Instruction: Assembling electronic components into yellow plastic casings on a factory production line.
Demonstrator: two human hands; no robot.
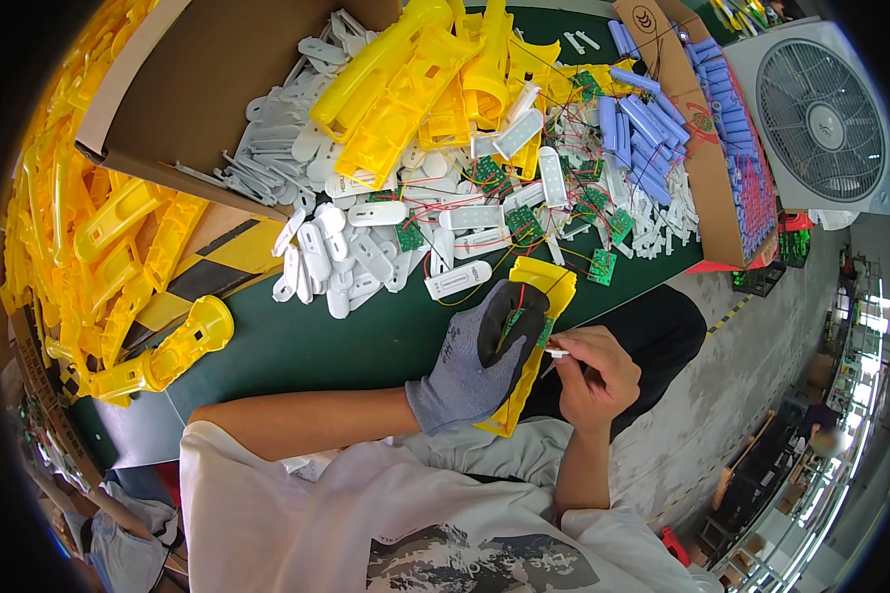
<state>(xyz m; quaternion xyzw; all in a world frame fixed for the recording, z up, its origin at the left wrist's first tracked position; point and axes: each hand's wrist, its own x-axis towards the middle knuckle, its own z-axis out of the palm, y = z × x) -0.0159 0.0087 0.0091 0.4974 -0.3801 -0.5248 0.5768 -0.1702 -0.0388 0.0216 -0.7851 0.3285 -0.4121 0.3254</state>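
My left hand (480,351), in a grey glove with dark fingertips, is closed round a yellow plastic housing (509,410) that lies lengthwise over my lap at the table's front edge. Part of a green circuit board (545,331) shows by the gloved fingers, inside the housing. My bare right hand (599,376) pinches a small white plastic piece (557,352) against the housing's right side. Most of that piece is hidden by the fingers. Just beyond the gloved hand lie white oval covers (458,281) and a loose green circuit board (601,266) on the green table (307,346).
A cardboard box (208,79) lies at back left, spilling white covers. Yellow housings (109,257) pile up at the left, others on the covers. Blue cylindrical cells (643,133) lie by a carton (702,138) at the right. Beyond it stands a box fan (823,124). Thin wires tangle mid-table.
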